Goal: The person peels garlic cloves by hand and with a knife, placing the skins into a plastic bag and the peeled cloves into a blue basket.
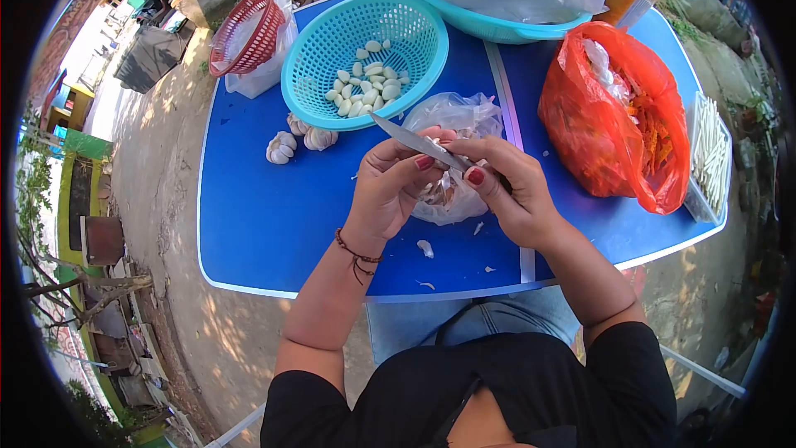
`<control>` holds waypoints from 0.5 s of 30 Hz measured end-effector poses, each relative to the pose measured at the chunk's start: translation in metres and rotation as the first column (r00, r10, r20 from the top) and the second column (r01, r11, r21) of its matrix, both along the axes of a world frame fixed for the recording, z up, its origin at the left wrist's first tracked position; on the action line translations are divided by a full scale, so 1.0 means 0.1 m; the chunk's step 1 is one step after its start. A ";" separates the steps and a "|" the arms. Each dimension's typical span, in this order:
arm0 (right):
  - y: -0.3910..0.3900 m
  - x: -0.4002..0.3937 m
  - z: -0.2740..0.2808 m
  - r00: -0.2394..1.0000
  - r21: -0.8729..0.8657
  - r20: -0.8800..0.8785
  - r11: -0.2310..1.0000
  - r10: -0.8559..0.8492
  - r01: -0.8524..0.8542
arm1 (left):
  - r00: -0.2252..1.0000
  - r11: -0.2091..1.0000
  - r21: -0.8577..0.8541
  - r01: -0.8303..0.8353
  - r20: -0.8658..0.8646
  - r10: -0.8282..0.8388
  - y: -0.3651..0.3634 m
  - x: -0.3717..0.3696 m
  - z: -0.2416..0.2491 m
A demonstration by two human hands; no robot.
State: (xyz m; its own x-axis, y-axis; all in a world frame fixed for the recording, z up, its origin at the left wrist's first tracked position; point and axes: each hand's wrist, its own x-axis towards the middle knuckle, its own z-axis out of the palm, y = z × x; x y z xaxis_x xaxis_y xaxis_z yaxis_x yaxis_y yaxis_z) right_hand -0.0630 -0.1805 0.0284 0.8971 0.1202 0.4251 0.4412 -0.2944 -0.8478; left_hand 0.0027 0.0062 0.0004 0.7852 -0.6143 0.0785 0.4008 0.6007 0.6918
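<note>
I watch the right hand grasp a knife, blade toward ten o'clock; the left hand pinches a pale piece, partly hidden. Beneath lies a clear bag; garlic bulbs sit at nine, a turquoise basket of peeled cloves at eleven, a red bag past two.

Silver knife, turquoise basket

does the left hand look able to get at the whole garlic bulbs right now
Probably yes: the left hand is near the garlic bulbs, with mostly bare blue table between, though it is busy at the knife blade.
</note>
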 end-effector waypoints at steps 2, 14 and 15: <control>0.00 -0.01 0.03 1.000 0.018 -0.021 1.000 0.009 -0.009 | 1.000 1.000 -0.018 -0.016 -0.019 0.015 -0.03 -0.02 0.04; -0.03 0.00 0.07 0.959 -0.125 0.143 0.957 -0.243 0.261 | 1.000 1.000 0.030 -0.003 0.004 0.003 -0.02 -0.06 0.01; -0.04 0.00 0.07 0.953 -0.117 0.148 0.952 -0.264 0.282 | 1.000 1.000 0.021 -0.003 0.001 0.003 -0.03 -0.07 0.03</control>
